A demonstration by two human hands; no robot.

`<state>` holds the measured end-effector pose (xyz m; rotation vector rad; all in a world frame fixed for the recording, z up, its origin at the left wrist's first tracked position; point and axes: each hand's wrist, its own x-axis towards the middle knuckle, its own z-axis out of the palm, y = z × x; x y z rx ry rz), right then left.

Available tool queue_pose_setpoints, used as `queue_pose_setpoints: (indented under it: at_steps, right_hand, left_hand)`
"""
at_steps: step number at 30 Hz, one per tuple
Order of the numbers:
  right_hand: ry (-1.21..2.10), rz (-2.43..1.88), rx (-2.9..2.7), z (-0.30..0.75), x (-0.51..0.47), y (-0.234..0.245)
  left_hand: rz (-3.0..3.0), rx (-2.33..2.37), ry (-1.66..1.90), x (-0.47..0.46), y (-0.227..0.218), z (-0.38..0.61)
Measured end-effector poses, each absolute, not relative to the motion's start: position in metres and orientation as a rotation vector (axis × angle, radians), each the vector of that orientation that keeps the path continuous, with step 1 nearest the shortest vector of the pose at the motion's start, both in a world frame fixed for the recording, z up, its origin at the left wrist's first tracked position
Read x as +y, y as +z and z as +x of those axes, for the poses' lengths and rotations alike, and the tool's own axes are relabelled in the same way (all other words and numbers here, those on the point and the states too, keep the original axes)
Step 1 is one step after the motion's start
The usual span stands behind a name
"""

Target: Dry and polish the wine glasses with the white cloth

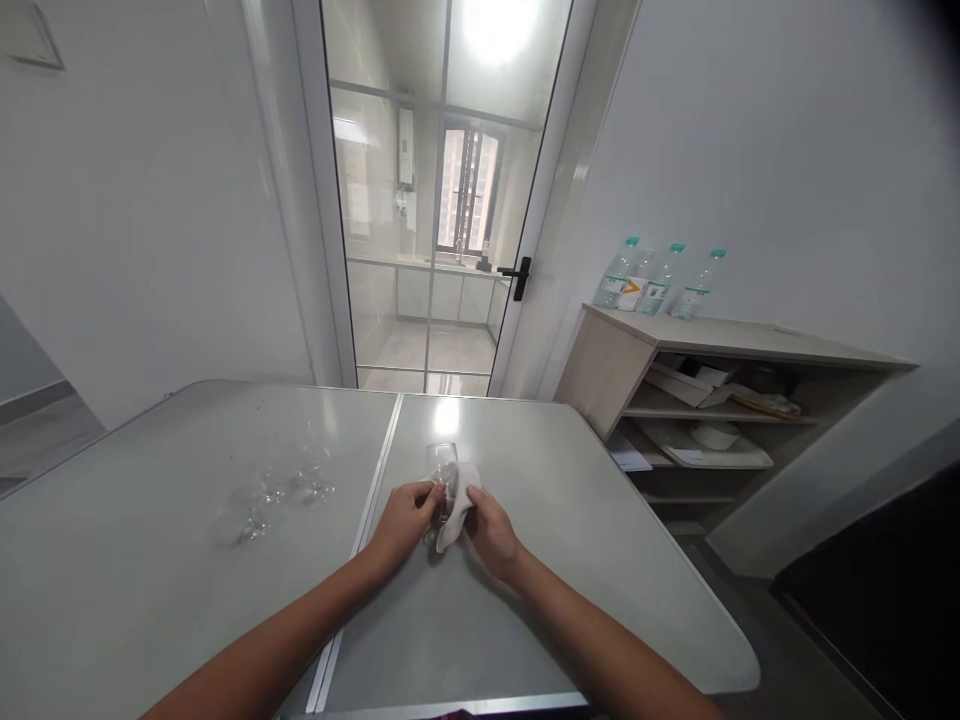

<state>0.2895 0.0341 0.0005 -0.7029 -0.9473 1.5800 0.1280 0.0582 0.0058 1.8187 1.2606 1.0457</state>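
Note:
A clear stemmed glass (442,466) stands over the middle of the grey table (562,500). My left hand (405,515) is closed on its lower part from the left. My right hand (489,525) pinches a small white cloth (456,508) against the glass from the right. Both forearms reach in from the bottom of the view.
Several more clear glasses (289,485) stand on the left half of the table. A seam (375,480) runs down the table's middle. Behind are a glass door (442,200) and, at the right, a low wooden shelf (720,400) with three water bottles (660,280) on top.

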Motion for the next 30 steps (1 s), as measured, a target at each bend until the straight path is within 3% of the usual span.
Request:
queue_pose_setpoints:
  at_steps: [7,19,25,30]
  right_hand:
    - [1.526,-0.750,-0.869,0.293,0.043,-0.011]
    - [1.246,-0.822,-1.342,0.305,0.050,-0.005]
    - [1.592,-0.772,-1.162,0.304,0.044,-0.007]
    - [1.741,-0.758,-1.125,0.295,0.041,-0.007]
  left_hand:
    - [2.007,1.242,1.055,0.054,0.006,0.132]
    - [2.314,1.173,1.005,0.047,-0.002,0.130]
    - [1.923,1.259,1.376,0.059,0.010,0.122]
    - [1.467,0.913,1.202,0.063,0.007,0.123]
